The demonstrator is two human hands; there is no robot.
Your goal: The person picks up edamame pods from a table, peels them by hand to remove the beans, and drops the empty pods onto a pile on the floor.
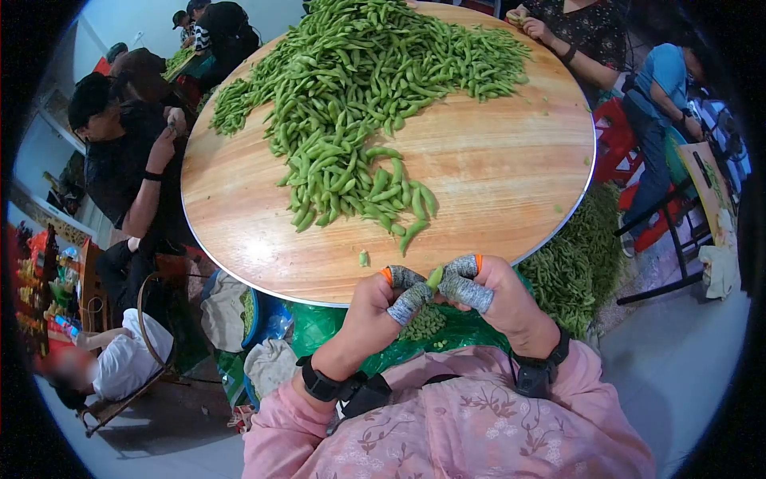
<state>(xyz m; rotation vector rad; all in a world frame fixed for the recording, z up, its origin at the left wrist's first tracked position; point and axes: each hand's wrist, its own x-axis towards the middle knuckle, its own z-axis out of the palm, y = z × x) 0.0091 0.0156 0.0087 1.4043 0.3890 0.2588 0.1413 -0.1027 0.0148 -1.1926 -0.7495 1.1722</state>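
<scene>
So the left hand [369, 299] has its fingers pinched closed on one edamame pod [435, 279], just past the near edge of the round wooden tabletop [511, 176]. The right hand [504, 294] has its fingers bunched right against it, but can't tell if they're gripping too. Grey finger sleeves [410, 304] on both. Shelled beans [423, 327] sit below on green plastic [319, 326], with a massive pod heap [351, 72] up on the tabletop.

A pale wall [273, 16] rises behind; grey floor [666, 359] spreads right.
</scene>
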